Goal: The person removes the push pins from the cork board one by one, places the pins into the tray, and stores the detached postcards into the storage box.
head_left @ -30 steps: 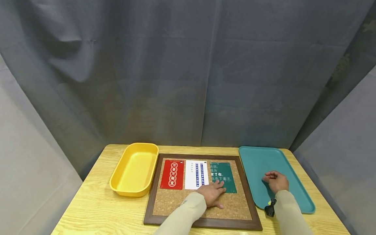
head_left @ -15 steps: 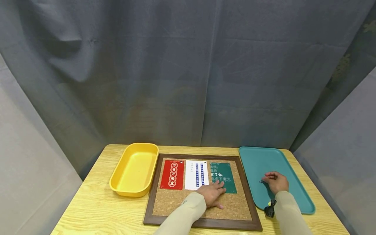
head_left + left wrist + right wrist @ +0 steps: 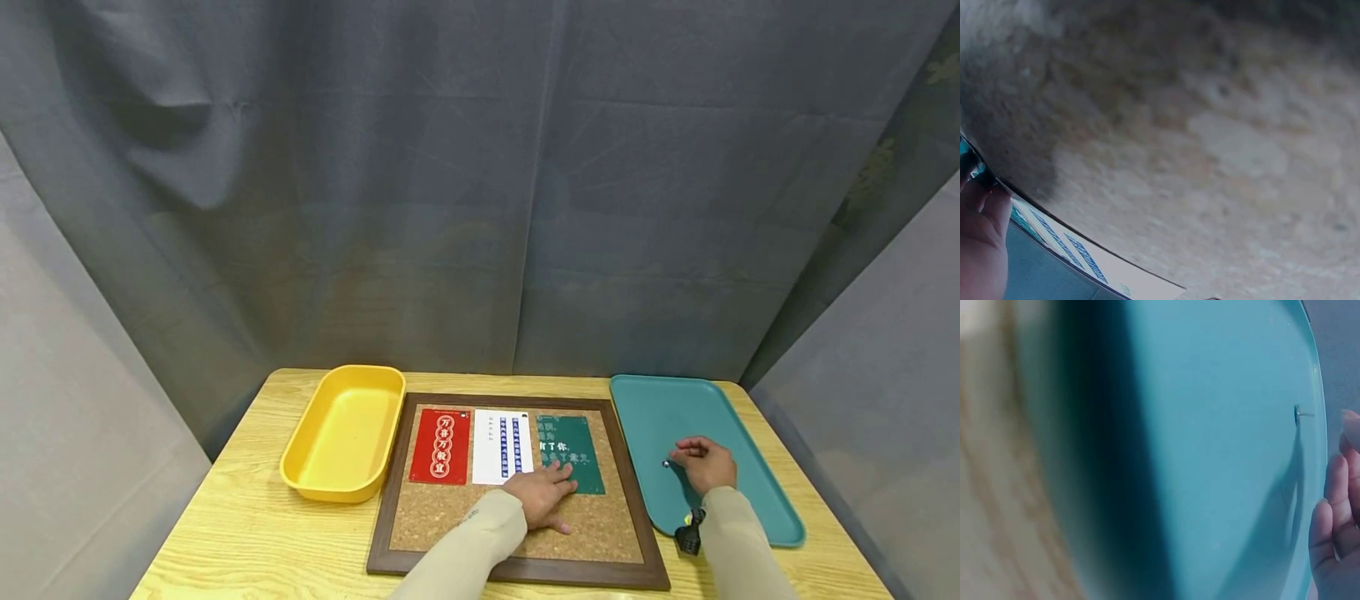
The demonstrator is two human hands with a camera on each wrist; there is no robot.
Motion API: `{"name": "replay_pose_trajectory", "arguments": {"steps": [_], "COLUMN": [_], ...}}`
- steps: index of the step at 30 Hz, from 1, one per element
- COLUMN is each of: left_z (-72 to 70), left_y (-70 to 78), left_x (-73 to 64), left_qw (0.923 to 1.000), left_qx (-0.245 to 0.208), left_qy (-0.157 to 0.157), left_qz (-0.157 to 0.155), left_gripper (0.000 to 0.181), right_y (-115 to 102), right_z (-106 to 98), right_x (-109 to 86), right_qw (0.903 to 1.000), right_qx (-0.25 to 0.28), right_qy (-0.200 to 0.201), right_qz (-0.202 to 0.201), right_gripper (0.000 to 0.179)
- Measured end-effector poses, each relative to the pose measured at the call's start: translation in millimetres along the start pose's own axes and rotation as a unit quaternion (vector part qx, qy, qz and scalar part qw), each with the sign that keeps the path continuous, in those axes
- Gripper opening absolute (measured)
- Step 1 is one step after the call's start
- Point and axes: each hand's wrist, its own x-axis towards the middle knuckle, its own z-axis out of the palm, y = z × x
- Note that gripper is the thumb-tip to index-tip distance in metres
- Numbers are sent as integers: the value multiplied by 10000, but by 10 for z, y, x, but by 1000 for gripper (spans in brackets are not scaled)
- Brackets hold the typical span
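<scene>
My left hand [image 3: 542,497] presses with spread fingers on the lower edge of a green card [image 3: 581,433] with white writing. The card lies on a framed cork board [image 3: 450,525]. Left of it are a white card [image 3: 483,450] with blue strips and a red card [image 3: 422,446]; each has a small dark dot near its upper right corner. Over the teal tray [image 3: 660,408] hovers my right hand [image 3: 707,465], fingers loosely bent, apparently holding nothing. Just beyond its fingertips a thumbtack [image 3: 1297,415] sits on the tray, its point sticking up in the right wrist view.
A yellow bin [image 3: 345,433] stands left of the board on the wooden table [image 3: 225,508]. Near my right wrist is a black device [image 3: 688,537]. Grey curtains [image 3: 450,208] rise behind the table.
The thumbtack, not visible one second ago, now shows on the tray beside my right fingertips. My left hand has stayed on the green card.
</scene>
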Motion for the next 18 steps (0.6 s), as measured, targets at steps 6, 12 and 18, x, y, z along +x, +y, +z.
{"name": "replay_pose_trajectory", "arguments": {"steps": [6,12,18], "left_z": [-3,-10,-19], "left_y": [-5,-3,-3], "left_x": [3,-2,-7], "left_qw": [10000,10000,10000], "left_qx": [20,45,28], "left_qy": [12,1,-5], "left_qz": [5,24,38], "left_gripper": [72,72,72], "right_y": [-37,-83,-158], "right_z": [-1,31,86], "right_x": [-5,-1,21], "right_qw": [10000,9998,9995], "right_qx": [50,71,59], "right_qy": [-20,27,-10], "right_qz": [-6,-169,-312], "right_gripper": [23,24,25]}}
